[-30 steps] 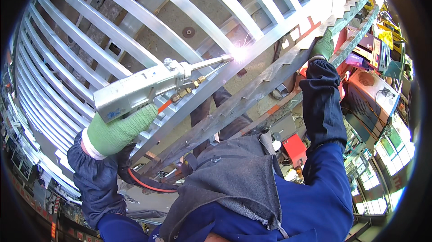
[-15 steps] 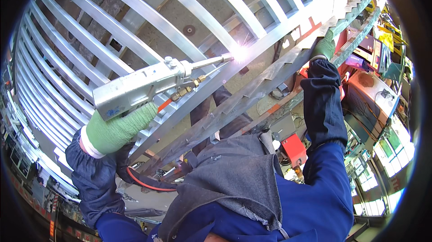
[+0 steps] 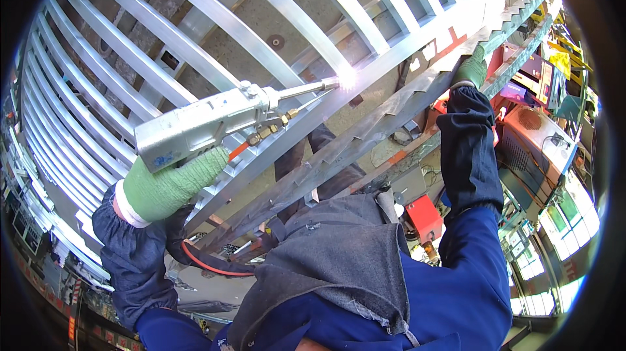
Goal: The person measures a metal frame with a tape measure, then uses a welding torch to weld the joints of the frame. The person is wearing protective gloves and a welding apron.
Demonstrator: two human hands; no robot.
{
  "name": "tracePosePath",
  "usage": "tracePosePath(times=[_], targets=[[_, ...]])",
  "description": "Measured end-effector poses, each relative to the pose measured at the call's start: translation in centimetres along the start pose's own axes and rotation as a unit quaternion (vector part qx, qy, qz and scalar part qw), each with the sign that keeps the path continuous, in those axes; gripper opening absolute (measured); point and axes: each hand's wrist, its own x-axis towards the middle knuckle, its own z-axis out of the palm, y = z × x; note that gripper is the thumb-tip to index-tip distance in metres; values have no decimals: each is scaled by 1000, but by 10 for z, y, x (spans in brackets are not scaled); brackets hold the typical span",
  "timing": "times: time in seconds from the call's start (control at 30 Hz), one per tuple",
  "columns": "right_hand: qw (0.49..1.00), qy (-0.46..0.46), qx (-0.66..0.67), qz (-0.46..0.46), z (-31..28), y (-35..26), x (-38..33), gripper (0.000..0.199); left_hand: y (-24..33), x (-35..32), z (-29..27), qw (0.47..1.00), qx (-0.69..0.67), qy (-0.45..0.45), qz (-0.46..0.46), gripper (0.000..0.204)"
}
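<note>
My left hand (image 3: 175,186), in a green knit glove, is closed around the grip of a silver handheld welding torch (image 3: 202,126). The torch nozzle meets a bright glowing spot (image 3: 347,79) where a slat joins the long side bar of a silver metal slatted frame (image 3: 287,145). Brass fittings and an orange hose (image 3: 240,151) sit under the torch head. Farther right, my right hand (image 3: 472,70), also gloved in green, is closed on a notched metal rail (image 3: 365,139) beside the frame; its fingertips are partly hidden.
A red box (image 3: 425,217) stands low, right of my dark apron (image 3: 332,266). At the right are an orange-and-grey machine (image 3: 538,139) and a yellow item (image 3: 559,61). A black and red cable (image 3: 212,267) runs by my left arm. A round disc (image 3: 276,42) lies below the slats.
The glow at the nozzle looks smaller, with fewer sparks. The slatted frame has shifted slightly right in view. Both hands keep their hold.
</note>
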Motion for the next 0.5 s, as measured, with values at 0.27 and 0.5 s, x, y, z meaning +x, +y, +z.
tracePosePath(times=[0.27, 0.5], targets=[[997, -9, 57, 51, 0, -11, -5, 63, -10, -2, 1, 999, 2, 13, 31, 36], [994, -19, 25, 107, -10, -34, -11, 69, -6, -9, -1, 1000, 5, 10, 10, 40]])
